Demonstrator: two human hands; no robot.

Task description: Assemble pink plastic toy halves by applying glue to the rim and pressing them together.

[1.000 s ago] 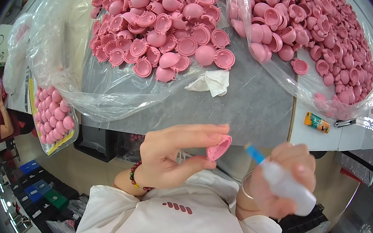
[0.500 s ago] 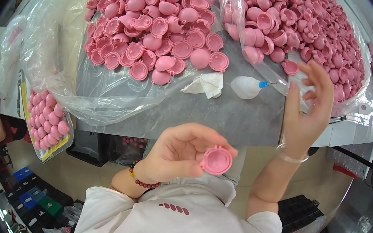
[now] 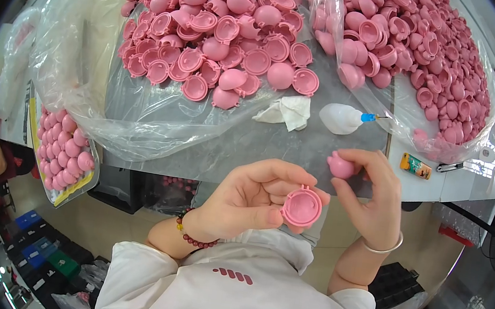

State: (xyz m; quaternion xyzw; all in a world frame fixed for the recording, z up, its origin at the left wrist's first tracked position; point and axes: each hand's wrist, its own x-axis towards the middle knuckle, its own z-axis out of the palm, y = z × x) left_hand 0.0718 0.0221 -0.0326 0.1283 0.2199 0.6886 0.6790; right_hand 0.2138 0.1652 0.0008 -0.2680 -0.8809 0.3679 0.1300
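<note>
I see the person's left hand pinching a round pink cup by its edge, its hollow side facing up. The right hand pinches a bumpy pink piece between thumb and pointing finger, and this piece is just past the cup and to its right, near but not touching. On the table past both hands, closer to the right one, a white bottle lies sideways, its blue tip pointing right.

The pink shell is smooth, seemingly matt plastic.
</note>
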